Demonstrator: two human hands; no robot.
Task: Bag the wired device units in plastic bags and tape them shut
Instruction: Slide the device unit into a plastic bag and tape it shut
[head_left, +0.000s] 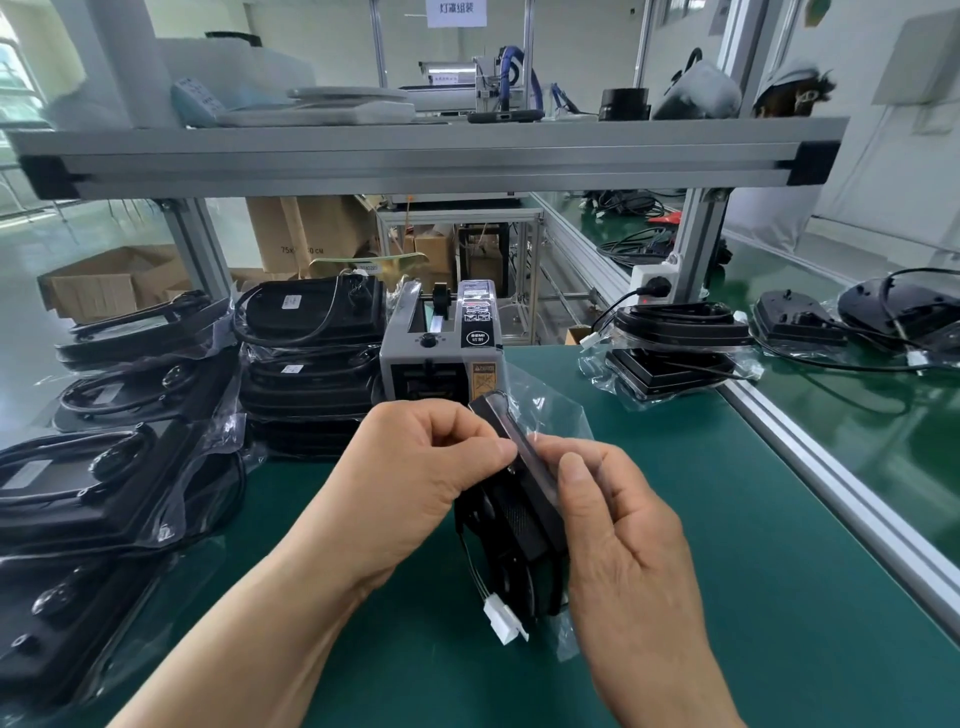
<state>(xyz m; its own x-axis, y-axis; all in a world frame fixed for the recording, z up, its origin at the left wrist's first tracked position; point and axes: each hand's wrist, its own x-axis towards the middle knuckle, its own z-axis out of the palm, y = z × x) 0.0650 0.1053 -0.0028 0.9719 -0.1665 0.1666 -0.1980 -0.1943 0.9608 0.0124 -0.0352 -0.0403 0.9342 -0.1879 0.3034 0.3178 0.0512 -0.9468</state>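
A black wired device unit (519, 525) stands on edge over the green mat, inside a clear plastic bag (550, 415) whose open end sticks up behind it. Its white connector (501, 621) hangs at the bottom. My left hand (415, 478) pinches the bag's top edge against the unit with thumb and forefinger. My right hand (618, 525) grips the unit's right side, thumb pressing the plastic on the upper edge. The grey tape dispenser (441, 348) sits just behind the hands.
Stacks of bagged units (306, 358) fill the left side of the mat (727, 519). Two more units (675, 343) lie at the right rear, with loose unbagged ones (904, 312) beyond the aluminium rail (831, 467). An overhead shelf (415, 156) spans the bench.
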